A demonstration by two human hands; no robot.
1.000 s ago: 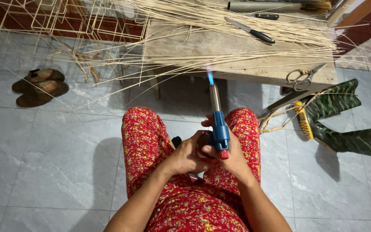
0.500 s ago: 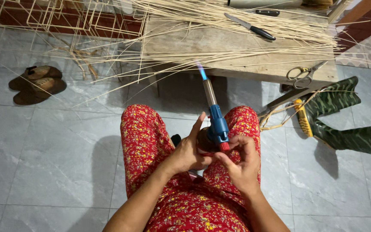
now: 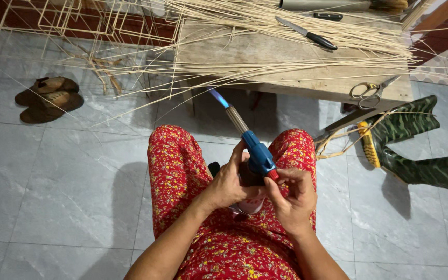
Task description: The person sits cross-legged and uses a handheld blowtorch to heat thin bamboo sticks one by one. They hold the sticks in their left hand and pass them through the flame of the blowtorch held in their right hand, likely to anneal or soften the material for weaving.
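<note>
A blue gas torch (image 3: 256, 151) with a metal nozzle is lit, a small blue flame (image 3: 218, 97) at its tip pointing up and left. My left hand (image 3: 229, 181) wraps around the torch's canister over my lap. My right hand (image 3: 291, 194) touches the red knob at the torch's back end with its fingertips. I sit in red flowered trousers (image 3: 175, 171). Thin pale cane strips (image 3: 265, 31) lie spread over a low wooden bench (image 3: 307, 83) just beyond the flame.
On the bench lie a knife (image 3: 307, 33) and scissors (image 3: 369, 92). Green patterned rubber boots (image 3: 421, 145) lie at right, brown sandals (image 3: 47, 98) at left on the grey tiled floor. Wire frames (image 3: 89, 21) stand at the back left.
The torch has tilted so the flame tip swung left. My right hand slid from around the torch body to its rear knob.
</note>
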